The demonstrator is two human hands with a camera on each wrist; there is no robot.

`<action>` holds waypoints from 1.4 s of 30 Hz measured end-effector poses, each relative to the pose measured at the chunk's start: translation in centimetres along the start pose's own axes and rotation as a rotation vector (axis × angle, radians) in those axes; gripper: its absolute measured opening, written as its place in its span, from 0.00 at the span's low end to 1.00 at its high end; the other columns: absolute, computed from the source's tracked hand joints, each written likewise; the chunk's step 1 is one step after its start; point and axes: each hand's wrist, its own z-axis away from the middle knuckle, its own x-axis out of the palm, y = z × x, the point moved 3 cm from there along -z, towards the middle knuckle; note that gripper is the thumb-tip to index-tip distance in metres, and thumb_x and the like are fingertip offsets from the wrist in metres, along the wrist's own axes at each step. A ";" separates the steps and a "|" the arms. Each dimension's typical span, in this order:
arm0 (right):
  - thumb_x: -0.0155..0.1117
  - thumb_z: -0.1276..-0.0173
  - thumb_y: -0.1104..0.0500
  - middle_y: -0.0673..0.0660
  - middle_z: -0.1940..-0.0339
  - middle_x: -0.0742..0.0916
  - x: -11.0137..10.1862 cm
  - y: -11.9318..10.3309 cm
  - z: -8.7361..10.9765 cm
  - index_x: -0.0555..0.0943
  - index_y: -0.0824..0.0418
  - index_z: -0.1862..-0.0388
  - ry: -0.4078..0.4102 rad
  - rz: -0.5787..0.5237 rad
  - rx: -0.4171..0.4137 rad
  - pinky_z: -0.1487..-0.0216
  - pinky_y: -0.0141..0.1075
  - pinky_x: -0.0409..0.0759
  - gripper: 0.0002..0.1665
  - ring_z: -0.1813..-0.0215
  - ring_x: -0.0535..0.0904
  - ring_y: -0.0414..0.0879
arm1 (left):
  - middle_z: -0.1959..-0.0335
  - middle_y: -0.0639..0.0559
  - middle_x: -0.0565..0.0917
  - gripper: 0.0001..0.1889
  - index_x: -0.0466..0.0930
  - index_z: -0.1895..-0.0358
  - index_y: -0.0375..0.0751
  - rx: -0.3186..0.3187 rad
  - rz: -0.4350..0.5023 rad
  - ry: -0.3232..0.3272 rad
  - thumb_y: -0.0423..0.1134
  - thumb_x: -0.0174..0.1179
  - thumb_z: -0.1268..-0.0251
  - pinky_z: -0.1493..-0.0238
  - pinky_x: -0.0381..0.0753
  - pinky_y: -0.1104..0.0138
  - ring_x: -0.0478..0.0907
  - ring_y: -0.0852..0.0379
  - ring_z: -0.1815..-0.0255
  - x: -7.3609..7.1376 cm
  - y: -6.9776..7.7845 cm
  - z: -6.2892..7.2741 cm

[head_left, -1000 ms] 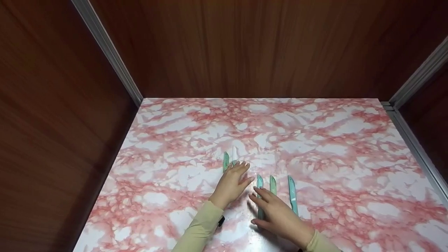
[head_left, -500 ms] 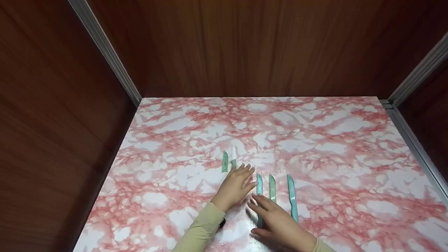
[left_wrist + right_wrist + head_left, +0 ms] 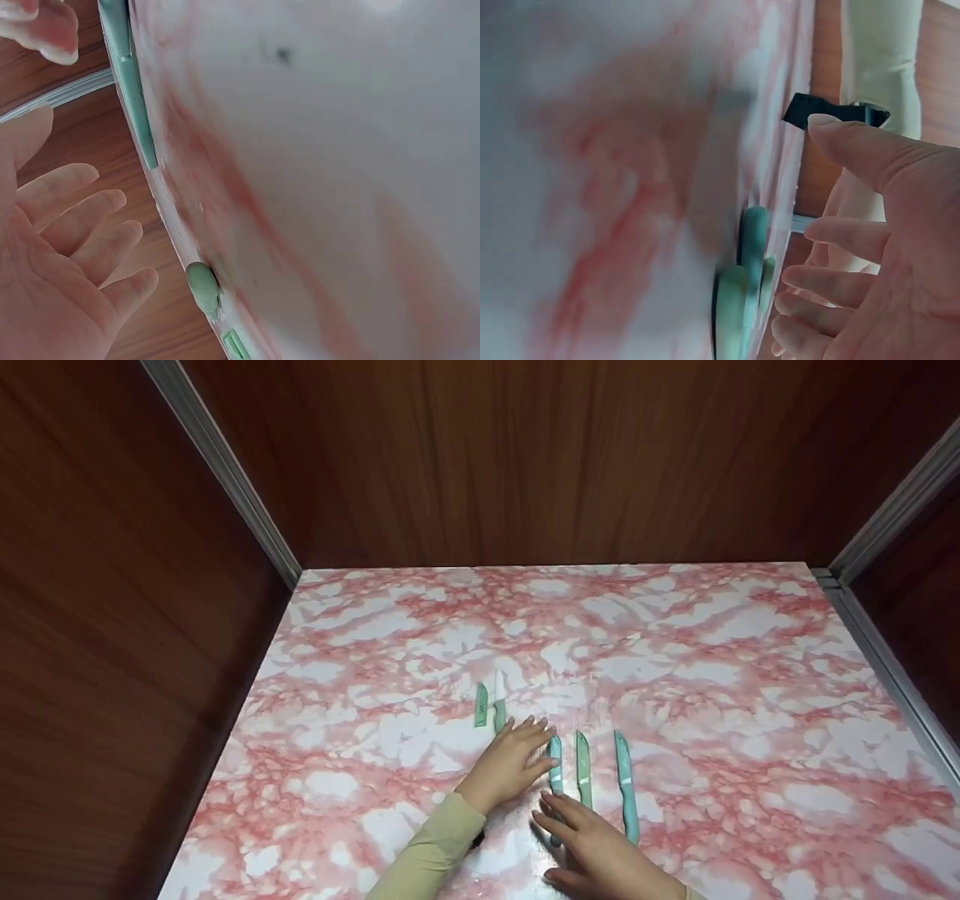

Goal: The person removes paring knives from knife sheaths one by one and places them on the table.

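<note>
Head cam; hands [image 3: 507,766] [image 3: 600,846] nr knives [image 3: 583,763]

Three sheathed knives [image 3: 584,767] — two teal, one green — point toward the table's far edge [image 3: 555,571]. Nearer it, a white-bladed knife [image 3: 500,712] lies bare beside a green sheath [image 3: 481,706].

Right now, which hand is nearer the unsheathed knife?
Left. The left hand is by the near end of the unsheathed knife; the right hand is farther off, rightward, lower in the head view.

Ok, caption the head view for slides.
Left hand and right hand near three sheathed knives, one bare knife and a sheath.
</note>
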 end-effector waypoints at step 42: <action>0.66 0.34 0.50 0.61 0.26 0.62 0.4 1.6 -0.7 0.69 0.60 0.31 -0.043 0.033 0.007 0.39 0.51 0.70 0.35 0.29 0.60 0.58 | 0.33 0.49 0.70 0.24 0.76 0.38 0.43 0.063 -0.177 -0.150 0.53 0.51 0.28 0.29 0.53 0.56 0.61 0.53 0.30 1.3 1.0 -0.5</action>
